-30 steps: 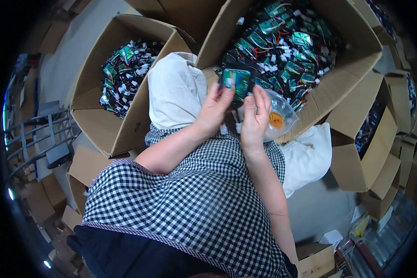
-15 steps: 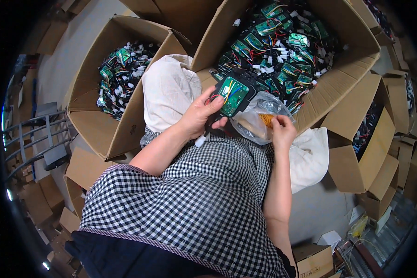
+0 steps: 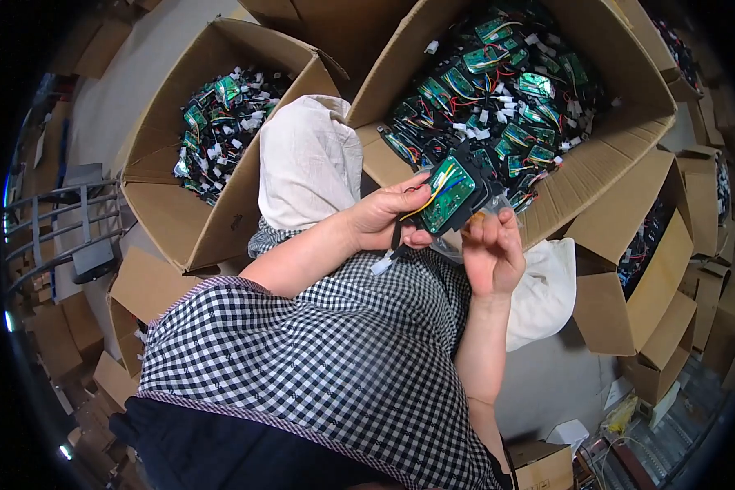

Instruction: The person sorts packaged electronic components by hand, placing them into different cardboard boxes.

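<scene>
Both hands meet above the lap: the left hand is closed around a green circuit board in a black frame, thumb across its lower edge, with coloured wires running over the board and a white plug dangling below the fist. Half a second ago the right hand was lower and further right, at a clear bag with orange pieces; now the right hand has risen just beside the board, fingers bunched and pinched at the board's lower right corner, though what they grip is too small to tell. The board itself has hardly shifted. From the left, an open cardboard box holds more green boards and white plugs, its near wall close to the left forearm. A cream cloth bundle lies between that box and a larger box heaped with boards, whose front flap sits right behind the hands. Free room lies mainly over the checked apron; further right, smaller cartons crowd the floor.
</scene>
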The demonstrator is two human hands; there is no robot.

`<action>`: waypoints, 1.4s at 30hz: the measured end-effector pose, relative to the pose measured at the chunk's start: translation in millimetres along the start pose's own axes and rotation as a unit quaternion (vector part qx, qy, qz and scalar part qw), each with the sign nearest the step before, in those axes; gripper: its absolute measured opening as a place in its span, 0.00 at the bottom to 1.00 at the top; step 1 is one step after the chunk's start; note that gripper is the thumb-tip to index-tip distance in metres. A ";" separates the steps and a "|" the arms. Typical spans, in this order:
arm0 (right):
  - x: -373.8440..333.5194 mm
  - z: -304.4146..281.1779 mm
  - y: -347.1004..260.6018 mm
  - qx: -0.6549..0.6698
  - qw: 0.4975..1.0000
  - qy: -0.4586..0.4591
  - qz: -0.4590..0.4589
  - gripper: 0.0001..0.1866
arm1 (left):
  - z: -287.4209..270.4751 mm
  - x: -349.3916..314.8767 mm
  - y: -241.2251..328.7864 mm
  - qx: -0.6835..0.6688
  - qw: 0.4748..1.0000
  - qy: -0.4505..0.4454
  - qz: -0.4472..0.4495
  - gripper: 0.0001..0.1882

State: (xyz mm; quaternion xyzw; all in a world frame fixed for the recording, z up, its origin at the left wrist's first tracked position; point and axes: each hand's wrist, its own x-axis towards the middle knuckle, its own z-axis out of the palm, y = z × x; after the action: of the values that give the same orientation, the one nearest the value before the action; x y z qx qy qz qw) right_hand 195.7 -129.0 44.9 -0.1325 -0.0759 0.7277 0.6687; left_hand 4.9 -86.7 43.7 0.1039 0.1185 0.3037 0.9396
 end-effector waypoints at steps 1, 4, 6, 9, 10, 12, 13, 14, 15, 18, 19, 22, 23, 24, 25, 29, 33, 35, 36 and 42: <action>-2.0 0.3 -0.7 -0.001 1.000 -0.002 0.002 0.10 | 2.2 -0.3 1.2 -0.030 0.999 -0.016 0.007 0.24; -4.5 -18.6 -6.1 -0.257 0.942 -0.075 0.204 0.08 | 2.5 4.1 13.1 -0.027 0.999 -0.033 0.034 0.19; -4.9 -32.7 -19.5 -0.358 0.857 -0.095 0.359 0.14 | 5.7 8.2 25.9 -0.034 0.997 -0.032 0.059 0.13; -7.6 -33.7 -37.2 -0.310 0.903 -0.177 0.239 0.22 | 2.2 7.4 33.7 0.037 0.995 0.021 0.085 0.15; -7.9 -32.6 -39.9 -0.189 0.951 -0.237 0.065 0.26 | 1.9 5.7 32.8 0.036 0.995 0.022 0.088 0.15; 8.3 -0.6 -48.4 -0.297 0.930 -0.199 -0.086 0.36 | 8.4 2.8 29.1 0.157 0.973 0.157 0.068 0.17; 14.2 15.4 -48.4 -0.297 0.930 -0.199 -0.088 0.36 | 5.3 2.2 28.1 0.286 0.948 0.126 0.053 0.19; 19.5 34.0 -45.0 -0.428 0.886 -0.147 -0.099 0.37 | 2.5 6.2 28.0 0.569 0.802 0.049 0.174 0.20; 25.1 44.8 -43.2 -0.549 0.824 -0.092 -0.108 0.37 | 7.3 10.5 29.5 0.783 0.558 -0.031 0.272 0.22; 40.4 42.4 -38.1 -0.857 0.477 -0.190 -0.043 0.38 | 44.0 -0.5 11.9 0.882 0.465 -0.028 0.069 0.12; 40.6 32.2 -36.4 -0.857 0.476 -0.190 -0.043 0.38 | 46.5 -1.7 10.0 0.885 0.453 -0.071 0.083 0.12; 35.8 -5.1 -38.1 -0.285 0.954 -0.039 0.087 0.33 | 37.8 -16.9 16.1 0.687 0.713 -0.097 0.098 0.19; 29.3 -2.9 -33.1 -0.271 0.960 -0.042 0.056 0.34 | 35.9 -25.0 15.8 0.450 0.889 -0.049 0.064 0.23; 24.4 7.9 -26.2 -0.319 0.947 -0.034 0.001 0.36 | 33.2 -28.1 12.1 0.281 0.955 0.038 0.089 0.29; 21.6 22.2 -19.6 -0.365 0.929 -0.025 -0.055 0.37 | 34.8 -20.3 8.6 0.119 0.983 0.030 0.139 0.29; 29.7 61.7 -40.4 -0.796 0.526 -0.216 -0.210 0.43 | 34.7 -14.8 21.2 0.321 0.933 0.158 -0.044 0.23; 35.5 65.9 -36.6 -0.825 0.436 -0.340 -0.112 0.24 | 46.4 -20.7 46.9 0.692 0.717 0.063 -0.061 0.18; 36.8 43.1 -36.3 -0.743 0.634 -0.172 -0.127 0.20 | 47.4 -41.7 63.4 0.697 0.695 0.155 0.089 0.18; 37.1 31.5 -38.9 -0.610 0.781 0.013 -0.134 0.16 | 46.3 -54.1 78.8 0.713 0.641 0.241 0.148 0.18; 89.7 -37.5 -99.9 -0.747 0.631 0.158 -0.138 0.16 | 12.5 -152.0 156.7 0.788 0.071 0.546 0.276 0.25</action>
State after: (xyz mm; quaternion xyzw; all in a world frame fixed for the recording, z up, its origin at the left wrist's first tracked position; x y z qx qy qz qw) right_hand 295.6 -33.1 29.7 -0.6873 -0.5038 0.2894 0.4359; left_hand -196.7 -54.3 121.8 0.6148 0.7318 0.2441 -0.1639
